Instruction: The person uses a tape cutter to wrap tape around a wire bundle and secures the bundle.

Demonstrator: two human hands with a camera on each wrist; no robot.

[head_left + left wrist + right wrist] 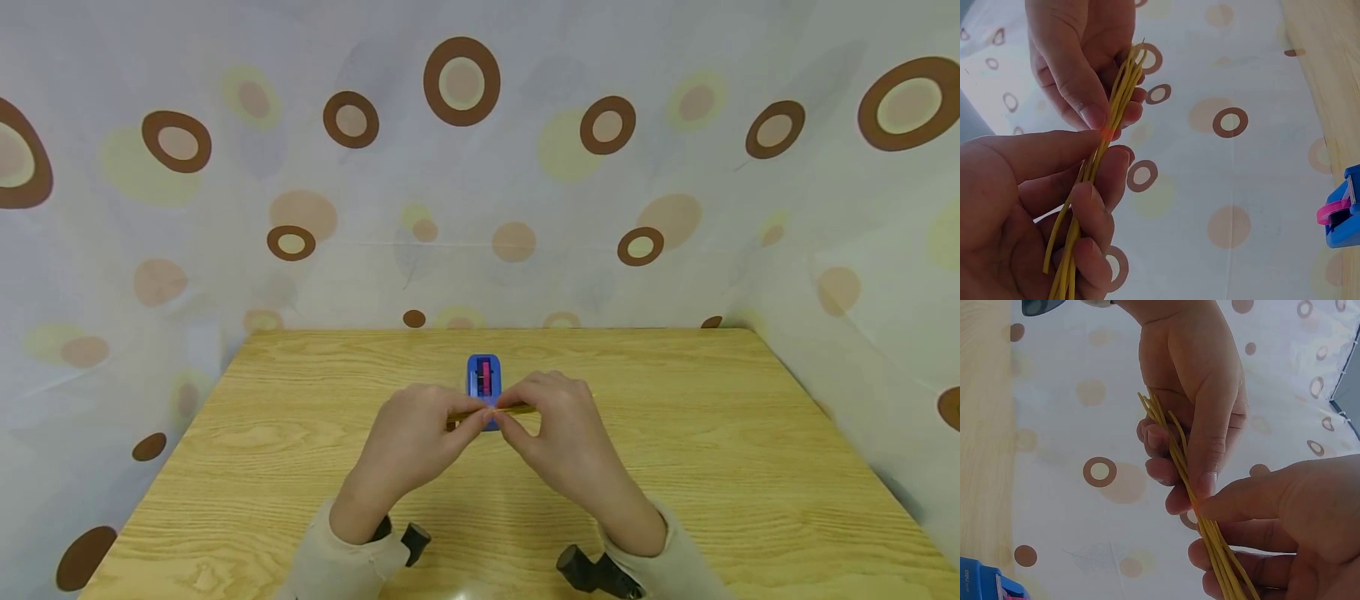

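Observation:
A bundle of thin yellow strands [1124, 94], wire-like, is held lengthwise between both hands. My left hand [420, 437] pinches it near the middle between thumb and forefinger, its other fingers curled below the strands. Close against it, thumb to thumb, the right hand [566, 437] pinches the bundle from the other side. Between the two thumbs a small orange-red patch [1107, 134] shows around the strands, partly covered by the fingertips. The loose ends fan out a little past each hand. Just beyond the hands in the head view stands a blue tape dispenser [473, 371] with a roll of pink tape [486, 375].
The wooden table [300, 400] reaches back to a white curtain [480, 183] with brown and pastel circles, which also hangs at both sides. Dark wrist mounts [596, 575] stick out from the cream sleeves [341, 554].

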